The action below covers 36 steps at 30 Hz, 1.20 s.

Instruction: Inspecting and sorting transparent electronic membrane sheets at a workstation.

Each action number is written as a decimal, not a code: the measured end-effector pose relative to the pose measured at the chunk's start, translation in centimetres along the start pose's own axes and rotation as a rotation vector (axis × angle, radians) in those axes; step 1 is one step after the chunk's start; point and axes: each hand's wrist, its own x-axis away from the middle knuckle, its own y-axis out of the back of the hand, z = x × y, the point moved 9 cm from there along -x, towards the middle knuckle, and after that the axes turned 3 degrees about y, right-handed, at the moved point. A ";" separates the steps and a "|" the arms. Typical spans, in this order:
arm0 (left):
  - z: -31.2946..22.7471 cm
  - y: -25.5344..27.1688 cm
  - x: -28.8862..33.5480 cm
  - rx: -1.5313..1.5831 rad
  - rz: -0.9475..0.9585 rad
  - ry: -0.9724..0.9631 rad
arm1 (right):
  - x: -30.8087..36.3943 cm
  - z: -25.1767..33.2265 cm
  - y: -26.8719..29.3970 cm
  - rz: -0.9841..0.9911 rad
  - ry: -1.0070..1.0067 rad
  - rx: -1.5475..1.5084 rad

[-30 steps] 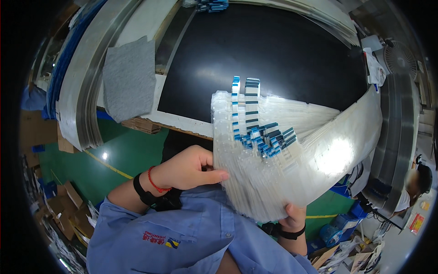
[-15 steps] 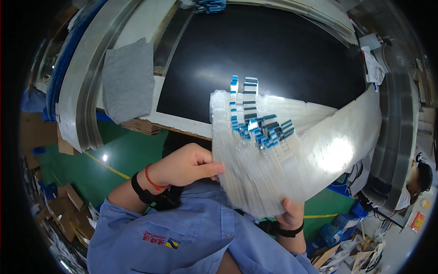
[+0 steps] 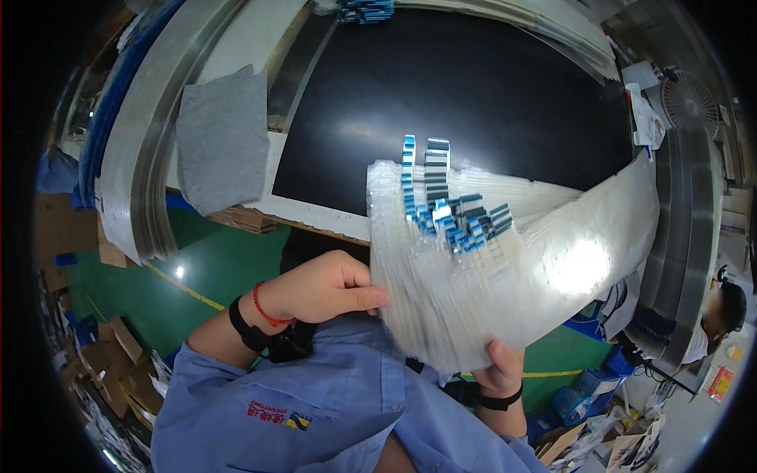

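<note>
A fanned stack of thin clear plastic sheets (image 3: 441, 315) spreads from in front of me toward the right. Strips with blue and dark ends (image 3: 436, 177) show in steps across its upper part. My left hand (image 3: 327, 288), below a red cord bracelet and a black band, pinches the stack's left edge between thumb and fingers. At the lower right edge, my right hand (image 3: 502, 367) grips the stack with its thumb on top; its other fingers are hidden underneath. The stack's right part glares brightly and rests toward the table's right side.
Behind the stack lies a black table mat (image 3: 473, 94). A grey cloth (image 3: 223, 142) hangs over the table's left side. Stacked long sheets (image 3: 138, 181) stand at left, others (image 3: 686, 236) at right. A bundle of blue-ended strips (image 3: 365, 11) lies at the far edge. Another person (image 3: 721, 307) is at far right.
The left part of the fanned stack has shifted slightly, its upper corner a little lower and to the right. Both hands keep their hold.
</note>
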 end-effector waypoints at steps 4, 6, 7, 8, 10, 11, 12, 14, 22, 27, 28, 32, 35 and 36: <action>0.5 0.2 0.0 0.148 -0.008 -0.004 | -0.5 0.0 -1.3 0.014 -0.010 -0.042; 0.3 0.4 0.1 0.117 -0.035 -0.023 | -0.3 0.2 -0.9 0.026 -0.007 -0.011; -0.4 0.4 0.1 0.038 -0.055 -0.045 | 0.0 0.2 -0.5 0.029 -0.005 0.004; -0.8 0.4 0.1 -0.041 -0.075 -0.068 | 0.1 0.2 -0.1 0.026 -0.008 0.008; -0.4 0.3 0.1 -0.097 -0.048 -0.026 | 0.3 0.2 0.4 0.019 -0.010 0.016; -0.1 0.2 0.1 -0.125 -0.034 -0.005 | 0.3 0.2 0.4 0.008 -0.006 0.002; -0.1 0.2 0.1 -0.082 -0.009 -0.009 | 0.2 -0.1 0.2 -0.001 -0.004 -0.012; 0.1 0.1 -0.1 0.004 0.042 -0.014 | 0.1 -0.1 0.0 -0.013 -0.006 -0.026; -0.5 0.3 0.0 -0.052 -0.049 -0.008 | 0.4 0.5 0.7 0.056 0.010 0.025; -0.1 0.5 -0.1 0.061 -0.010 0.045 | -0.2 -0.4 -0.3 -0.017 -0.015 -0.065; 0.1 0.6 -0.1 0.182 -0.030 0.062 | -0.4 -0.5 -0.5 -0.008 -0.020 -0.080; 0.5 0.6 -0.1 0.009 0.004 0.052 | 0.2 0.2 -0.3 0.031 0.003 -0.034; -0.2 0.4 0.0 0.000 -0.085 -0.047 | 0.7 0.3 0.6 0.040 -0.007 -0.007; -0.3 0.2 0.0 0.001 -0.058 -0.039 | 0.9 0.3 0.8 0.026 -0.013 -0.007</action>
